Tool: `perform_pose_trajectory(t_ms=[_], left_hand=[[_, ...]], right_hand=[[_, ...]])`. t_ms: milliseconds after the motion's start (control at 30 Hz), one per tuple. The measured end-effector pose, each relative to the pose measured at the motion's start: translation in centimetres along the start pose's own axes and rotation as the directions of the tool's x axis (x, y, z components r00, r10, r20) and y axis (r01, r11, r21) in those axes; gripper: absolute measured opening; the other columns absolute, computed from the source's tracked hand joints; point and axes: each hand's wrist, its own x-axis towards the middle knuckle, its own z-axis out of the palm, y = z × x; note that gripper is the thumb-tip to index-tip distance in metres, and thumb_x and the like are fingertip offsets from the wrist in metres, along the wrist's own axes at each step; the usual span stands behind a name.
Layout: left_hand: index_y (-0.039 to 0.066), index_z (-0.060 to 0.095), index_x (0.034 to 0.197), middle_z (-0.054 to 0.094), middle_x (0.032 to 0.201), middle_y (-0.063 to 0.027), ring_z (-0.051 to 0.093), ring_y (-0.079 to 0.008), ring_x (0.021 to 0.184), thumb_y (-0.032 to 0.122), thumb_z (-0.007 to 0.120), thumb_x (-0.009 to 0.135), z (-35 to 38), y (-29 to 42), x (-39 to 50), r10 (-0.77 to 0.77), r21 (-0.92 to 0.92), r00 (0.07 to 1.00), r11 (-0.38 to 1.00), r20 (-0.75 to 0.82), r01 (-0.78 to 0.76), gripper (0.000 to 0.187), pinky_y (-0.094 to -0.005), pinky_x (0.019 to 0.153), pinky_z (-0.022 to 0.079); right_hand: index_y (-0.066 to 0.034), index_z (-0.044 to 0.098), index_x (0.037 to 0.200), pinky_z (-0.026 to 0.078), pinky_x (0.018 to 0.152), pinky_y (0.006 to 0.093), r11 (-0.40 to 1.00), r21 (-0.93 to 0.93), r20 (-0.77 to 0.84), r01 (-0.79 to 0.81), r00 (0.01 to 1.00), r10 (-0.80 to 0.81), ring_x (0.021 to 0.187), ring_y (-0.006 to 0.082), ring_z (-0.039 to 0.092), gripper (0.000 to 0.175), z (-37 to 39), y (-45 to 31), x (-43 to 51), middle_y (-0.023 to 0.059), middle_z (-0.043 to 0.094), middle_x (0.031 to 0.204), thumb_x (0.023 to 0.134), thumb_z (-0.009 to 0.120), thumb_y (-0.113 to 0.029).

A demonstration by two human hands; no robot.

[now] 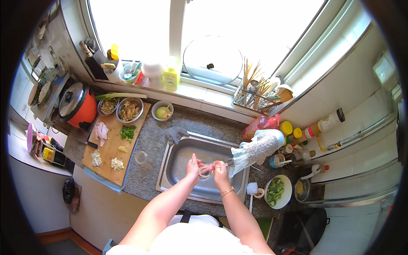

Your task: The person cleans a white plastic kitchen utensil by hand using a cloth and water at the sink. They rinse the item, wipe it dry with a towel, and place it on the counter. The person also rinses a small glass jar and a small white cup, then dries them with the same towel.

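Both my hands are over the stainless steel sink (188,153). My left hand (193,168), thumb up, grips a small round container (206,174) with a pale rim. Close against the container's right side is my right hand (221,173), its fingers curled near the rim. Whether those fingers grip it is hard to tell. A metal bracelet (227,191) circles my right wrist. Just right of that hand is the dark tap spout (230,162), with a grey towel and blue mesh cloth (259,148) draped over the tap.
On the left, a wooden cutting board (110,165) holds chopped food and a metal bowl (130,110). A clear cup (141,157) stands beside it. To the right are a white bowl of greens (278,192), several jars (286,128) and a black pan (307,223).
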Motion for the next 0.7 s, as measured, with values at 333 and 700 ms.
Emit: perform_pose_trajectory(t_ms=[333,700], left_hand=[[0.005,0.047,0.118,0.060,0.101,-0.0070,0.064,-0.0192,0.094,0.002,0.065,0.088,7.7,-4.1,1.3,-0.190,-0.135,0.952,0.965,0.240,0.227,0.034,-0.0351,0.074,0.055],[0.009,0.048,0.127,0.058,0.084,-0.0102,0.059,-0.0206,0.060,0.051,0.046,0.101,2.2,0.1,0.7,-0.246,0.072,0.963,0.968,0.114,0.239,0.049,-0.0323,0.055,0.053]], right_hand=[[-0.0026,0.049,0.118,0.047,0.089,0.0331,0.804,0.592,-0.343,0.062,0.922,0.181,0.098,0.0187,0.059,0.022,-3.9,1.1,-1.4,0.0076,0.061,0.105,0.103,0.045,-0.019],[-0.0013,0.056,0.108,0.050,0.062,0.0260,0.900,0.398,-0.044,-0.178,0.976,0.213,0.066,0.0098,0.056,0.024,1.0,-2.6,-0.8,0.0034,0.059,0.080,0.105,0.045,-0.023]])
